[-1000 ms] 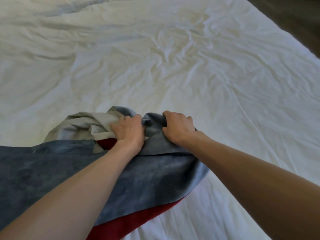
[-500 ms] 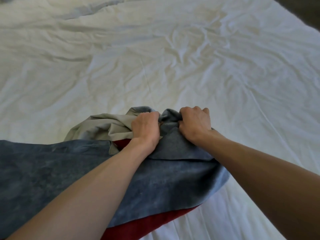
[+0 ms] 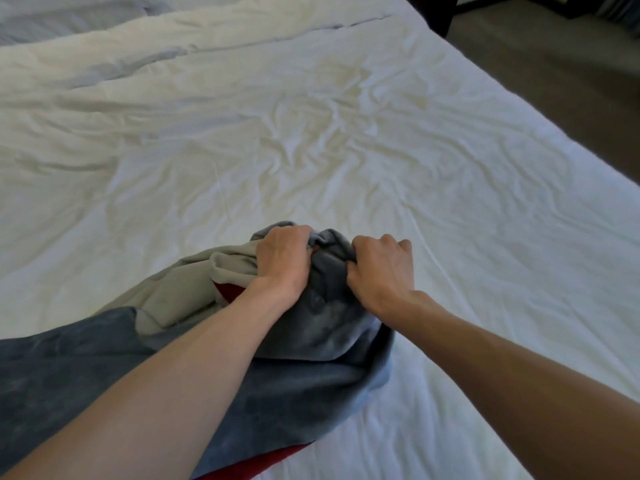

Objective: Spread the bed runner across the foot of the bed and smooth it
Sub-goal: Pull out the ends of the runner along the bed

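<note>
"At the near side of the bed, report the location of the bed runner and the state of the grip."

"The bed runner lies on the white duvet, low and left of centre in the view. One part lies flat and leaves the frame at the lower left. The other end is gathered into a heap. The left hand and the right hand sit close together on top of that heap, each with its fingers curled into a fistful of the blue-grey cloth."

"Orientation and long axis?"

"The full length is not in view. Judged from the flat part, the long axis runs along the near side, from lower left toward the right. The gathered end is turned off that line, toward the middle of the bed. The beige lining faces up beside the left hand, and a red layer shows beneath. The end is probably folded or twisted over."

"Failure modes?"

"Three, all estimates. First: hauling the heap to the right without opening the fold would probably leave the lining uppermost. Second: both fists hold nearly the same spot, so a pull would load one narrow band of cloth, and the strip could lie skewed or ridged. Third: friction may drag the creased duvet along and trap wrinkles under the runner."
</note>
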